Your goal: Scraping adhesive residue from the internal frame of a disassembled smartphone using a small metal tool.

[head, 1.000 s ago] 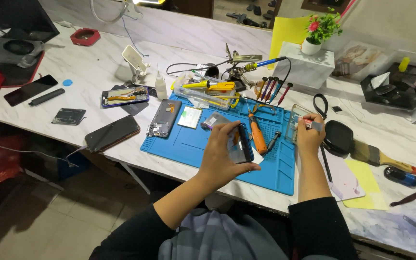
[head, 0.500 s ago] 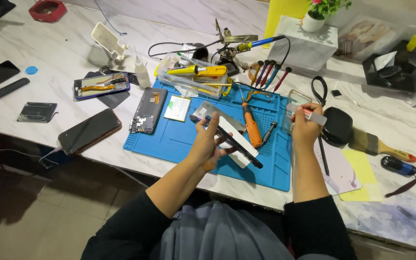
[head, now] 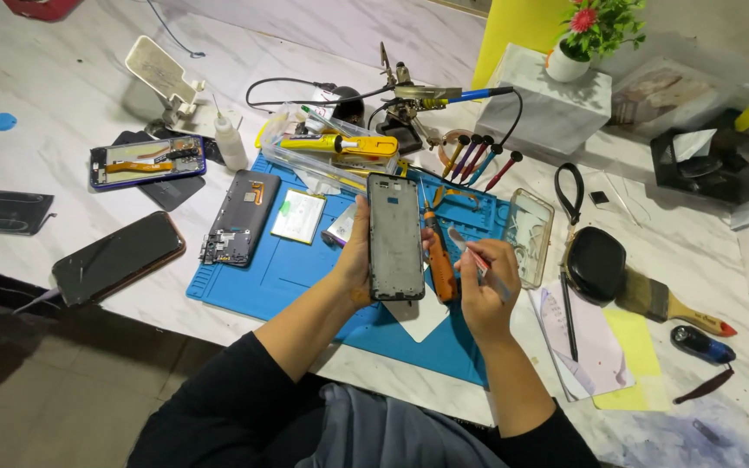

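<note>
left hand (head: 355, 260) gripping phone frame (head: 395, 236), right hand (head: 485, 290) — perhaps tweezers (head: 470, 251)

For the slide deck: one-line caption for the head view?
Left hand holds phone frame upright over blue mat; right hand grips tweezers.

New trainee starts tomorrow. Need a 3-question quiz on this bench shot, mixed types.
1. True or false: the left hand holds the phone frame upright off the blue mat.
2. The right hand holds: A) paintbrush B) thin red-tipped tool C) scissors.
3. What lies right of the black pouch?

Key: 1 true. 2 B. 3 the paintbrush.
</note>
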